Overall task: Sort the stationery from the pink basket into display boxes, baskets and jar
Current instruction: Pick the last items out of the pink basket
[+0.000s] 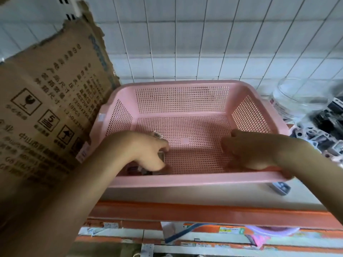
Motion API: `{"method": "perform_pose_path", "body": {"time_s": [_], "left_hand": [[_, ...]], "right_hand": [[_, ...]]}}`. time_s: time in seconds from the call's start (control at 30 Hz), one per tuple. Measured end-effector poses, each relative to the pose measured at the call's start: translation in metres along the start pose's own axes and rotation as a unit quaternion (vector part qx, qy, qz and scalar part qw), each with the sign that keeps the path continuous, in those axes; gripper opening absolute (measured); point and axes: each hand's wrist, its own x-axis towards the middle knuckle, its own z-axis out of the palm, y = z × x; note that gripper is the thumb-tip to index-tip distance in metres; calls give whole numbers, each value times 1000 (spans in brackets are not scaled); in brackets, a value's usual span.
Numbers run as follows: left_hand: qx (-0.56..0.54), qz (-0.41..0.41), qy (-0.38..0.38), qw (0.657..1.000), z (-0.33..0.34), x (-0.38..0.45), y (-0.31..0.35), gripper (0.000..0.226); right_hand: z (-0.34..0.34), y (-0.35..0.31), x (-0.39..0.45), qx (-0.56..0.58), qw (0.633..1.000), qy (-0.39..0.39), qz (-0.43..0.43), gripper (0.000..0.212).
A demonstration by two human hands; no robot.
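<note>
The pink perforated basket point(182, 101) stands on a shelf before a tiled wall, its floor mostly bare. My left hand point(141, 151) reaches into its near left corner, fingers curled round a small dark flat item point(161, 157); a barcode tag point(157, 134) shows just above the knuckles. A few more small dark pieces point(137, 170) lie under that hand by the front wall. My right hand point(254, 151) is inside the basket at the near right, fingers curled downward; whether it holds anything is hidden. A clear glass jar point(300, 97) sits to the right of the basket.
A large cardboard box point(48, 112) leans against the basket's left side. Black and white small packaged items point(326, 123) pile up at the right behind the jar. A small grey item point(281, 188) lies on the shelf below the basket's right front corner. An orange shelf edge point(185, 212) runs in front.
</note>
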Motion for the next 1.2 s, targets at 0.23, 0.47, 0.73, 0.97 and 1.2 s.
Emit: {"method": "perform_pose_path", "body": {"time_s": [0.23, 0.47, 0.73, 0.97, 1.2], "left_hand": [[-9, -36, -2, 999, 13, 3, 10, 56], [-47, -14, 68, 996, 24, 3, 6, 52], [-144, 109, 195, 964, 14, 20, 13, 29], [-39, -9, 60, 997, 14, 15, -2, 88], [-61, -14, 112, 992, 23, 21, 23, 93]], "right_hand": [[2, 0, 4, -36, 999, -17, 3, 71], [3, 2, 8, 8, 999, 5, -51, 59], [0, -2, 22, 123, 977, 115, -128, 41], [12, 15, 20, 55, 991, 62, -109, 75], [16, 10, 29, 79, 985, 84, -127, 63]]}}
